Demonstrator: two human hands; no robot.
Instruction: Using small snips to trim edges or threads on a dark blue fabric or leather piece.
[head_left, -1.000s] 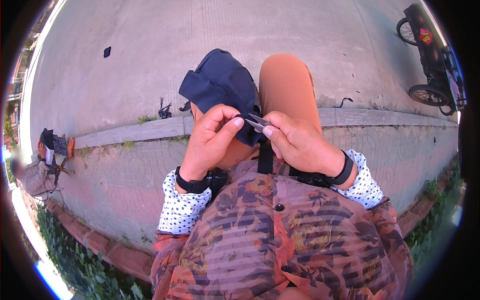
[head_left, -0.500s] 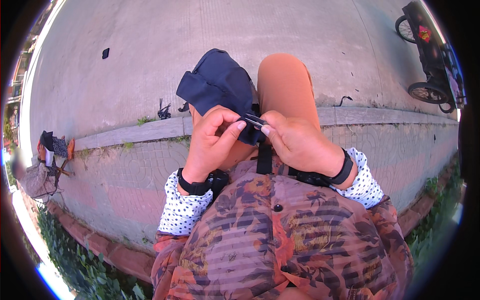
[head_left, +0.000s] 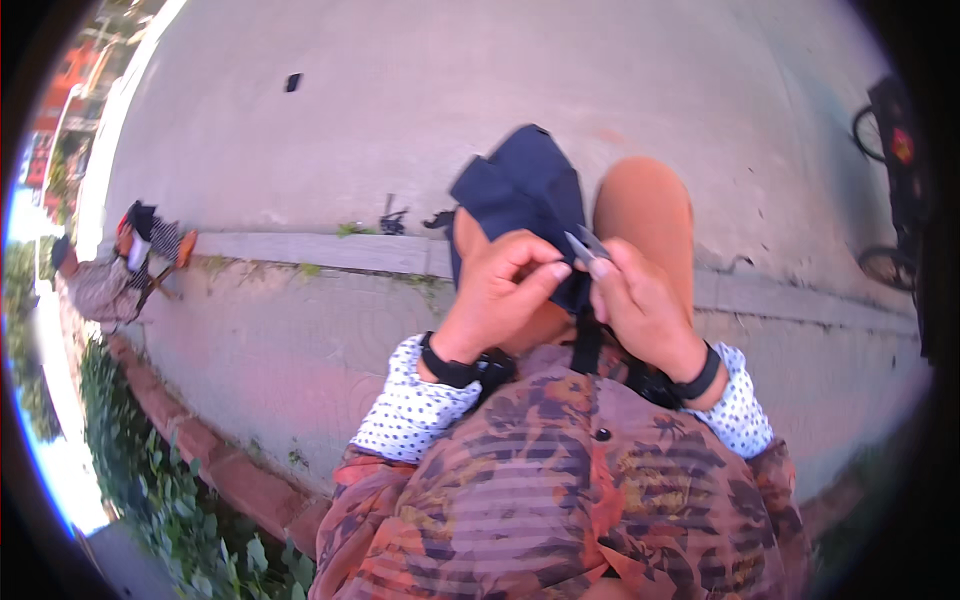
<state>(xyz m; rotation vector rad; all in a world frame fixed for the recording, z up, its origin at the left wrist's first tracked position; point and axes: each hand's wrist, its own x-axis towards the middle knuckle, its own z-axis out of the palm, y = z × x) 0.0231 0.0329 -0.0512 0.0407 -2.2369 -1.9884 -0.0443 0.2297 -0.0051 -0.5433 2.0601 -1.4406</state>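
Observation:
My right hand (head_left: 640, 300) is closed on small metal scissors (head_left: 584, 243), whose pointed blades angle up and left over a dark navy cloth (head_left: 515, 175). The cloth lies across my left knee and hangs down between my hands. My left hand (head_left: 505, 290) is in a pinch just left of the blades, thumb and forefinger tips close together over the cloth; what they hold is too small to make out. Both wrists have black bands (head_left: 700, 375) and white dotted sleeves (head_left: 405, 415). My bare orange-clad right knee (head_left: 645, 195) is beside the cloth.
At far left a seated person (head_left: 105, 285) holds cloth. A black wheeled cart (head_left: 895, 200) stands at right. A small dark object (head_left: 293, 82) and dark scraps (head_left: 392, 220) lie on the pavement past the curb (head_left: 330, 250). Plants (head_left: 150, 480) line the brick edging behind.
The view has turned, shifting my body and surroundings rightward in the picture. The scissor blades now stand a little apart from my left fingertips, where before they met at the cloth.

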